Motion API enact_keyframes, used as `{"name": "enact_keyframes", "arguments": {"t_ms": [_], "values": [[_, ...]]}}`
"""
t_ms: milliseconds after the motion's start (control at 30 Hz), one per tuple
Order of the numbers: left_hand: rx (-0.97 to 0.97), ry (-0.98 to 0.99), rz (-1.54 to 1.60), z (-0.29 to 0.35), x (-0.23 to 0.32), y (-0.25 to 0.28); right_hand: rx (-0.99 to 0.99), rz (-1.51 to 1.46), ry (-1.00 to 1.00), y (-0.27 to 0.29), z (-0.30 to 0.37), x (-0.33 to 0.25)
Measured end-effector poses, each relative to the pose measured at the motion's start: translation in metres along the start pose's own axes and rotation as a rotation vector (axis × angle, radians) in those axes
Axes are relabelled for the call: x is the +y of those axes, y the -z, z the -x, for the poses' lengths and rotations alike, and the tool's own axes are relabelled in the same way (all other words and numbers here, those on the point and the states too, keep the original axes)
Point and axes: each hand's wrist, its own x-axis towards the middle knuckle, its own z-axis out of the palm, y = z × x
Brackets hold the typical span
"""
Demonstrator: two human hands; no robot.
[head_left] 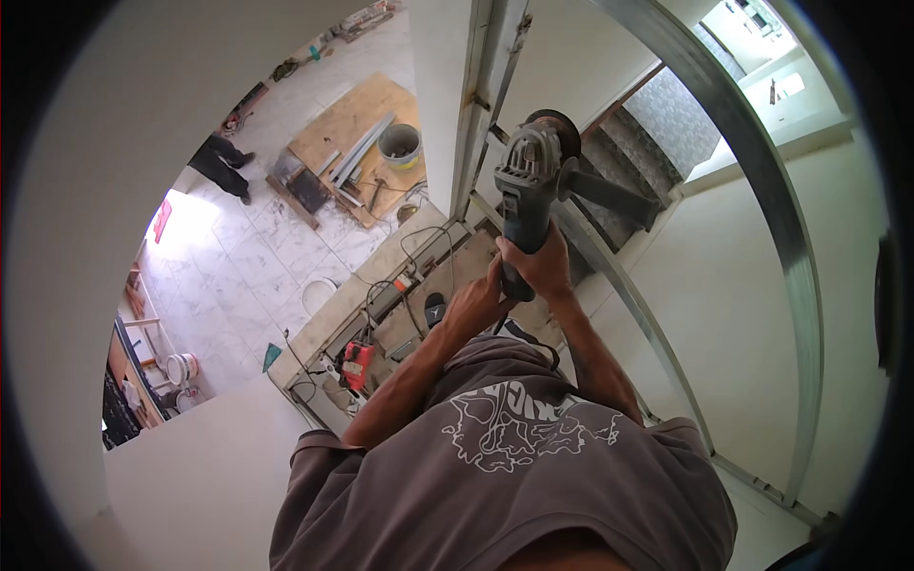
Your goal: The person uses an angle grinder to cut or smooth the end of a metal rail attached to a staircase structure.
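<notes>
An angle grinder [529, 205] with a dark body, a round disc [564, 128] and a side handle [614, 195] is held up in front of me. My right hand [543, 262] wraps round the lower body of the tool. Against the tail end of the same grinder, my left hand [479, 300] has its fingers closed, partly hidden by the tool. The disc end sits close to a metal frame post [486, 114], but I cannot tell whether it touches. The side handle points right, with no hand on it.
Metal tubing [776, 181] curves along my right, with stairs [628, 152] beyond. Below lie cables [419, 249] and a red tool or case [357, 364] by a ledge. On the marble floor are a plywood board [309, 133], a bucket [400, 145] and another person's legs [226, 164].
</notes>
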Motion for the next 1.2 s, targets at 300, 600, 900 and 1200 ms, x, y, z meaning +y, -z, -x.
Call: {"name": "enact_keyframes", "arguments": {"t_ms": [300, 600, 900, 1200], "values": [[0.046, -0.165, 0.312, -0.008, -0.016, 0.031, -0.015, -0.01, -0.07, -0.014, -0.028, -0.017], [0.169, -0.133, 0.379, -0.004, -0.033, 0.027, 0.034, -0.092, -0.083, -0.034, -0.038, -0.01], [-0.007, -0.076, 0.559, -0.003, -0.025, 0.055, -0.035, -0.12, -0.141, -0.031, -0.039, -0.033], [0.271, -0.092, 0.851, -0.049, 0.016, 0.111, -0.236, -0.126, -0.06, -0.032, -0.032, -0.041]]}}
